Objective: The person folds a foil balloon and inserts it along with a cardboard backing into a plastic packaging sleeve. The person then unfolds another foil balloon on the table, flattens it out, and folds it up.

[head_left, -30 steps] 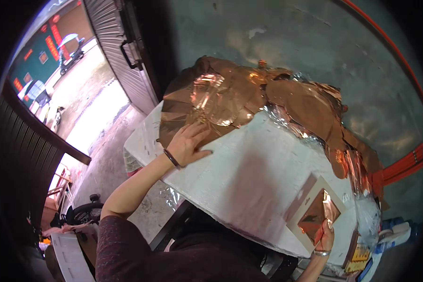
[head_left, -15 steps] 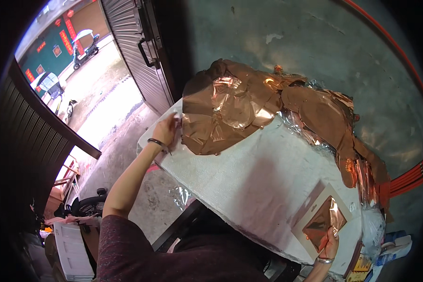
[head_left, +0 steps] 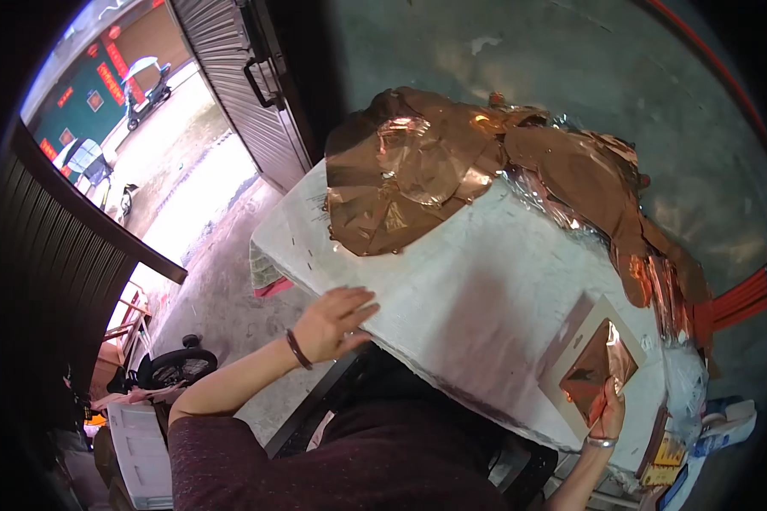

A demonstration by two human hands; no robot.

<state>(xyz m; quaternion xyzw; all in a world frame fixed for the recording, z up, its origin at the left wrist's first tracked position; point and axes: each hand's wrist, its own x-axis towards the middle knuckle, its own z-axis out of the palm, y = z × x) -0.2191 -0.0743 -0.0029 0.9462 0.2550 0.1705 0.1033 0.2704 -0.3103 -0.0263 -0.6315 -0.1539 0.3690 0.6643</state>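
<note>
A white-covered table (head_left: 452,289) bears a big heap of crumpled copper foil sheets (head_left: 400,183) at its far side, trailing off to the right (head_left: 605,183). My left hand (head_left: 337,322) hovers open, fingers spread, over the table's near-left edge, a dark band on its wrist. It holds nothing and is well short of the heap. At the table's near-right corner lies a pale cardboard card (head_left: 571,349) with a folded copper foil piece (head_left: 596,375) on it. My right hand (head_left: 609,413), a bracelet on its wrist, grips the lower edge of that piece.
A grey roller shutter (head_left: 230,77) stands open at upper left onto a sunlit street. Red straps (head_left: 741,302) hang at the right. A small wheel (head_left: 175,366) and a white crate (head_left: 141,443) sit on the floor at left; packages (head_left: 716,426) lie at lower right.
My left hand has left the foil heap and drawn back to the near-left table edge, fingers opening. My right hand stays at the foil piece on the card.
</note>
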